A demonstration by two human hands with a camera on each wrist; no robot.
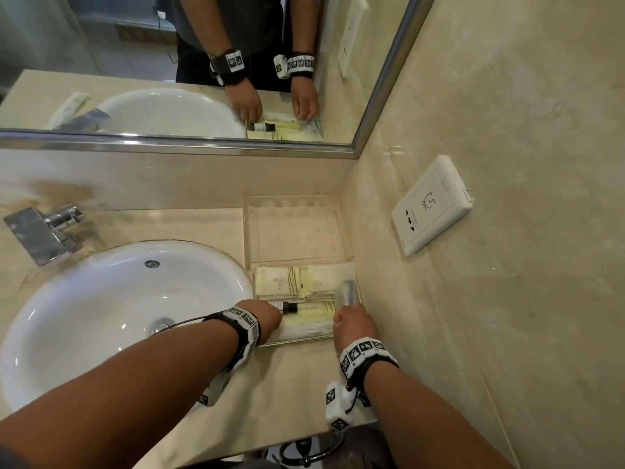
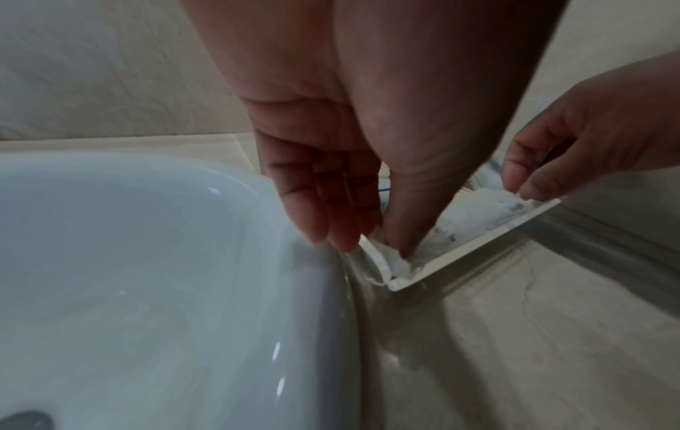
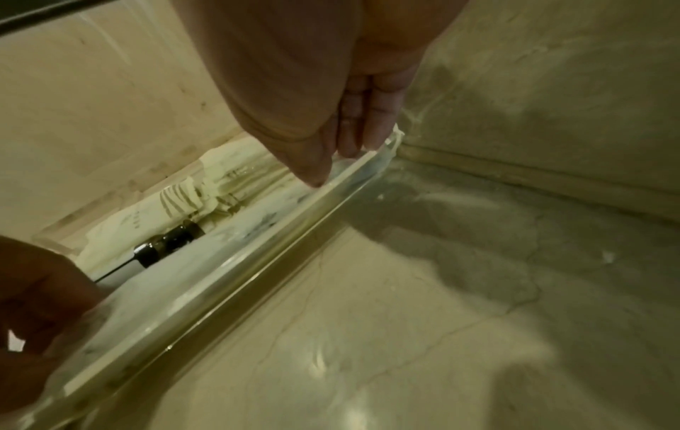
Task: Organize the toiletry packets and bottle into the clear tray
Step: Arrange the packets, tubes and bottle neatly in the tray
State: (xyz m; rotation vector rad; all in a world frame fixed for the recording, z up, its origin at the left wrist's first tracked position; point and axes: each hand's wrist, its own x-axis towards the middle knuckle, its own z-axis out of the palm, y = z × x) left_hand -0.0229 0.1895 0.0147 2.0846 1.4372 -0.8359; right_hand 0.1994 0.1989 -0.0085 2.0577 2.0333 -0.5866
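Both my hands sit at the clear tray's near rim — left grip and right grip each pinching a white packet inside; bottle between them. Next: press it flat.

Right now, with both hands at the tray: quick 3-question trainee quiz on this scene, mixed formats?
1. True or false: the dark-capped bottle lies flat inside the clear tray.
2. Multiple choice: the tray sits (A) inside the sink, (B) between the sink and the side wall, (C) on the faucet.
3. Short answer: which hand is at the tray's corner nearest the sink?

Key: 1 true; 2 B; 3 the left hand, thumb inside, fingers outside; the right hand is at the wall-side corner.
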